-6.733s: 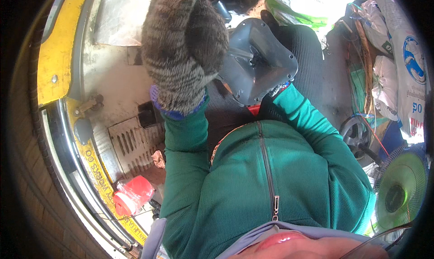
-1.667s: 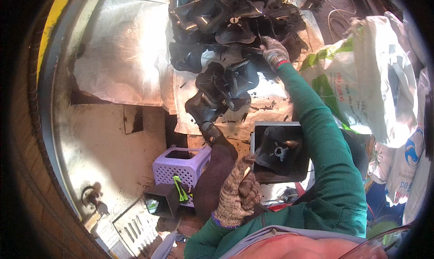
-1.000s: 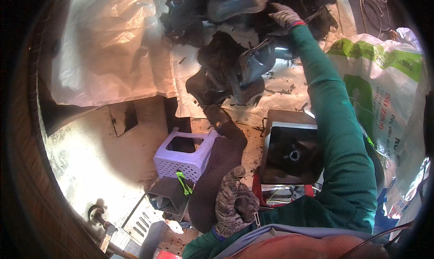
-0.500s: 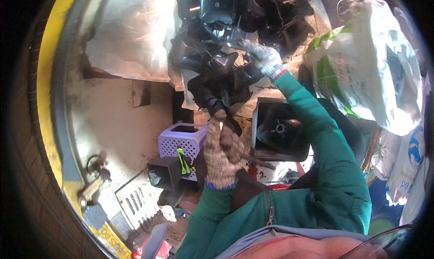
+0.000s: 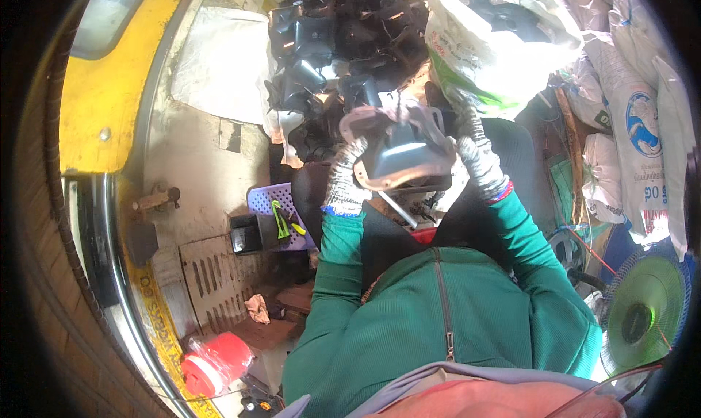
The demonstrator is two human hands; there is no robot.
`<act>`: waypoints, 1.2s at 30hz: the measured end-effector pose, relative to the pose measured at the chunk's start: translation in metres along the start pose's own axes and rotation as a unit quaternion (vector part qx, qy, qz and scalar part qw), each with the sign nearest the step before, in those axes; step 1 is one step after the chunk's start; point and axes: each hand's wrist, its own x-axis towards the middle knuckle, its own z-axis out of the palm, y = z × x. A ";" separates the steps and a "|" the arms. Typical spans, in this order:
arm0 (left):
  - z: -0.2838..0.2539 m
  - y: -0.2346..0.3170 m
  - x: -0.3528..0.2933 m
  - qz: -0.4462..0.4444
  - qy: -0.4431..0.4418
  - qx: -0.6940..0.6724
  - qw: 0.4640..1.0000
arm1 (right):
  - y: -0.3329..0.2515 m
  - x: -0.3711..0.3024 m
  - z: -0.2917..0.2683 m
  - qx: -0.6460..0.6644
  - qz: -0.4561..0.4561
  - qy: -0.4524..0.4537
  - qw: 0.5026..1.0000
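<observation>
A dark, glossy moulded plastic part point(image 5: 404, 157) with a wide flange is held up in front of my torso. My left hand point(image 5: 345, 175), in a knitted glove, grips its left edge. On the opposite edge is my gloved right hand point(image 5: 480, 162), its fingers partly hidden behind the part. A pale rod-like piece point(image 5: 398, 209) sticks out below the part near my left hand; its other end is hidden. Beyond lies a heap of similar black plastic parts point(image 5: 314, 35).
Left of my legs stand a purple perforated basket point(image 5: 272, 199) and a black open box point(image 5: 246, 234). A large white sack point(image 5: 504, 42) leans at the far right. A green fan point(image 5: 646, 305) and stacked sacks point(image 5: 642, 126) are at the right. A red container point(image 5: 217, 362) sits lower left.
My right hand has come back from the heap, and both hands now hold the plastic part before me. The whole view has shifted, showing the fan and red container more fully.
</observation>
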 end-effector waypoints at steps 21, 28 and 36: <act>0.042 -0.046 -0.099 -0.131 0.094 0.207 0.965 | 0.044 -0.062 -0.024 -0.160 0.414 0.255 0.859; -0.003 -0.098 -0.017 0.202 -0.047 0.794 0.572 | 0.187 -0.101 -0.093 -0.741 0.146 -0.118 0.644; -0.003 -0.117 -0.002 0.323 -0.098 0.812 0.476 | 0.220 -0.101 -0.109 -0.701 0.138 -0.052 0.698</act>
